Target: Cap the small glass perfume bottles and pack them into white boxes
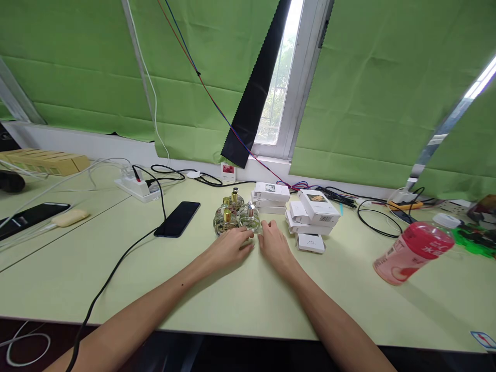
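Several round clear-glass perfume bottles with gold caps (227, 216) stand grouped in the middle of the table. One perfume bottle with a silver cap (250, 221) stands at the group's right front. My left hand (232, 245) rests in front of the bottles, fingers bent and apart, its fingertips at the foot of the silver-capped bottle. Just right of that bottle lies my right hand (274, 242), with its fingers reaching forward and the thumb apart. I see neither hand wrapped around a bottle; whether the fingertips touch the glass, I cannot tell.
Stacks of small white boxes (312, 214) and more white boxes (270, 196) stand right of the bottles. A black phone (177, 219) lies left, beside a black cable and a white power strip (139, 189). A pink drink bottle (414, 253) stands at the right.
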A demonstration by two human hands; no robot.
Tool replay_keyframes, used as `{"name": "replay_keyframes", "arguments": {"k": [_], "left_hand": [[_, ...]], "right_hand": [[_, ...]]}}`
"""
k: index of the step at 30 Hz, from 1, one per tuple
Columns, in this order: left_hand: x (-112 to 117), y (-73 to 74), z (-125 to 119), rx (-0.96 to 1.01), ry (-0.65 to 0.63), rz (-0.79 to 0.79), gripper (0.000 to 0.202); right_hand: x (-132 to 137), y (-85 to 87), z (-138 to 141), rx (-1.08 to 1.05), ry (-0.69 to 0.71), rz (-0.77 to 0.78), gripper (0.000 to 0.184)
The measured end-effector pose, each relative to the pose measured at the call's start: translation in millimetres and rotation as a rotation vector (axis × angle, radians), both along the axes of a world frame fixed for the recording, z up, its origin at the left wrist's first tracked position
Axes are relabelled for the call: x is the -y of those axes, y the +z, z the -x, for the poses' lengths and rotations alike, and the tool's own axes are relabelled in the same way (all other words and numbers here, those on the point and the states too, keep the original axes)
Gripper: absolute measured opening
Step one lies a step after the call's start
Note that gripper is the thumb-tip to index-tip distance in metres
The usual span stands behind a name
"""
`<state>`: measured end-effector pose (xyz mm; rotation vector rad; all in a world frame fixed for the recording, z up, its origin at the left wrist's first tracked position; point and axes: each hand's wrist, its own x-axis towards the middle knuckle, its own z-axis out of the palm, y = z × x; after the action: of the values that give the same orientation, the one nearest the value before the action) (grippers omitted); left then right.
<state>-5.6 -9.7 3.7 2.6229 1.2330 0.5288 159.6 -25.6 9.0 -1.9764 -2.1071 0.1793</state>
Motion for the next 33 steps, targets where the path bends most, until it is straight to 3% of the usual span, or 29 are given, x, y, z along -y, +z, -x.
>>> {"name": "replay_keyframes", "arguments": {"k": [10,33], "left_hand": [[1.0,1.4,-0.8,-0.006,-0.005,0.0,0.02],[3.2,3.2,-2.0,-0.059,-0.004,-0.007,0.019]], "right_hand": [[-15.6,-8.7,-9.9,0.002,-0.042,-0.066,0.028],[-16.8,-7.0,-11.1,0.064,-0.004,-0.02,0.018]]}}
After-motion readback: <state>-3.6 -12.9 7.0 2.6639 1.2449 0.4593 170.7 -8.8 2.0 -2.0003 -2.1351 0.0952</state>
